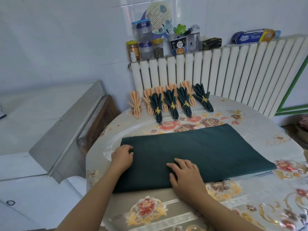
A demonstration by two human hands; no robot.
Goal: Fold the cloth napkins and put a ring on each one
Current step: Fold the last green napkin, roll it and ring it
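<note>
A: Two hands on the cloth. Left hand [123, 157] sits at the left short edge of the dark green napkin [196, 155], fingers curled over that edge, apparently pinching it. Right hand [186, 176] lies on the near long edge, fingers bent with the tips down on the fabric; I cannot tell whether it pinches a fold or only presses.

B: Where is the napkin?

A: Under both hands, spread as a long rectangle on the bench [150, 210], running away to the right of the right hand. It looks folded once, judging by the doubled near edge.

B: Risks from here?

A: My judgement: both hands work the left end, so the far right end is unheld and could skew or drag as pleats are gathered. The bench cover looks glossy, so the cloth may slide rather than crease. Uneven pleats would make a bundle too thick or too loose for the ring.

B: Counts?

A: Beyond the hands, toward the radiator [216, 72]: four finished green napkins [171, 104], each ringed in gold. Behind them, peach napkins [135, 104]; I count five, partly hidden, so not certain. One loose gold ring [239, 114] far right of the right hand, well apart from the cloth. One flat napkin in work.
</note>
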